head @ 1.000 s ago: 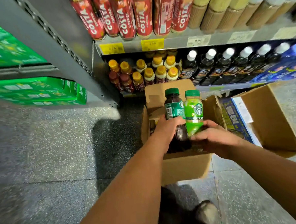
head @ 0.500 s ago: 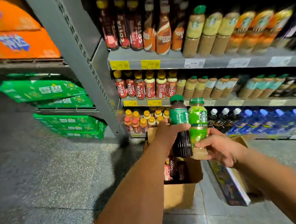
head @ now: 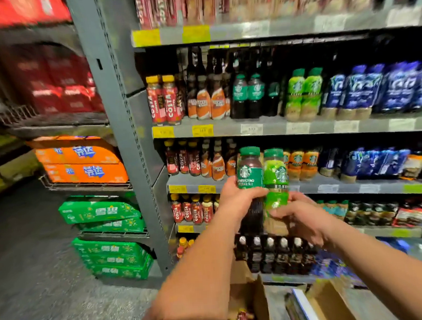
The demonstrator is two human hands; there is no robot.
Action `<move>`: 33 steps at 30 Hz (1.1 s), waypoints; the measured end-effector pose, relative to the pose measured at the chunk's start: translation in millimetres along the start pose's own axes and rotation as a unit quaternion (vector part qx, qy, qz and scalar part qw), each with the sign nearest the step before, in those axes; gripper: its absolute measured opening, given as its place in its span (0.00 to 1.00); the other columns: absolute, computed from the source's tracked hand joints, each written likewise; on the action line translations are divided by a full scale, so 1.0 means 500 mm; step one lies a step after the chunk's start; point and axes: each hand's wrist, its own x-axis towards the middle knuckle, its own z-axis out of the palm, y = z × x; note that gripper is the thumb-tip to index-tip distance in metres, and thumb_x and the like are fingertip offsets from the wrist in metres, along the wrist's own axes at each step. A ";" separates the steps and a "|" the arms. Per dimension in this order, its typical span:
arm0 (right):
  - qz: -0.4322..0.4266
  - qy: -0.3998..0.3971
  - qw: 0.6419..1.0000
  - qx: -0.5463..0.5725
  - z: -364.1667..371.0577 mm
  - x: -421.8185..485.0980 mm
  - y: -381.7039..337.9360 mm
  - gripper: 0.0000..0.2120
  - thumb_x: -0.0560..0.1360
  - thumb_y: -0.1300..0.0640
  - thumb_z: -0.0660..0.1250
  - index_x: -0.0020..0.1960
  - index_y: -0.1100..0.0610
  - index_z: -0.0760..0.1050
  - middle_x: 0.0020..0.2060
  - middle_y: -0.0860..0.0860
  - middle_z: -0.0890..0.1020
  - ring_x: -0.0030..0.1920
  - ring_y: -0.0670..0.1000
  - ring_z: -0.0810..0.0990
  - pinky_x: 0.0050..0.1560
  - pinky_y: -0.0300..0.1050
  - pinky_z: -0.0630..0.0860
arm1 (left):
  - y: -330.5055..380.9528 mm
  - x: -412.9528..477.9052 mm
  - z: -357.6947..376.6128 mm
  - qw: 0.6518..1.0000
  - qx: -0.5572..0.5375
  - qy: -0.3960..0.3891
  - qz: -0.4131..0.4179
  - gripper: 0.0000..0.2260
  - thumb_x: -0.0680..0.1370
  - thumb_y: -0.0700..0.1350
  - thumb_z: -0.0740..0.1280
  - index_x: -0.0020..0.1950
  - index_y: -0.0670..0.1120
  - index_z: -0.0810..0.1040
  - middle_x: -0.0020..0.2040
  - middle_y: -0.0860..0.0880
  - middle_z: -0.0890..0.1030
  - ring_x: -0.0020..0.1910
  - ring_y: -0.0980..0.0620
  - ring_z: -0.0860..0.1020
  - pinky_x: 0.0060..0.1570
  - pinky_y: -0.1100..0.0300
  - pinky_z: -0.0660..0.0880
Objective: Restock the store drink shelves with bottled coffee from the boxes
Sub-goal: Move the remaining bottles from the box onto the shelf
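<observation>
My left hand (head: 239, 200) grips a dark coffee bottle (head: 249, 172) with a dark green label and cap. Beside it, my right hand (head: 303, 218) holds a light green bottle (head: 275, 178) with a green cap. Both bottles stand upright, side by side, in front of the middle shelf (head: 328, 185). Matching dark green bottles (head: 247, 96) and light green bottles (head: 304, 93) stand on the shelf above. An open cardboard box (head: 259, 301) with red-labelled bottles inside sits on the floor below my arms.
A grey shelf upright (head: 128, 139) stands left of the drinks. Orange cases (head: 83, 164) and green cases (head: 106, 238) are stacked on racks further left. A second open box (head: 327, 303) lies at the lower right. Speckled floor (head: 41, 291) spreads to the left.
Both hands have lifted the two bottles out of the box and up to shelf height. My view has tilted upward from the floor to the shelves.
</observation>
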 end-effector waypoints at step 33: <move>-0.103 0.153 0.983 -0.006 -0.002 0.188 -0.306 0.20 0.65 0.61 0.77 0.53 0.57 0.73 0.47 0.56 0.82 0.47 0.56 0.82 0.43 0.49 0.78 | 0.258 0.287 0.041 0.990 -0.011 -0.037 0.135 0.27 0.64 0.36 0.79 0.58 0.49 0.72 0.50 0.52 0.81 0.50 0.53 0.80 0.55 0.55 0.76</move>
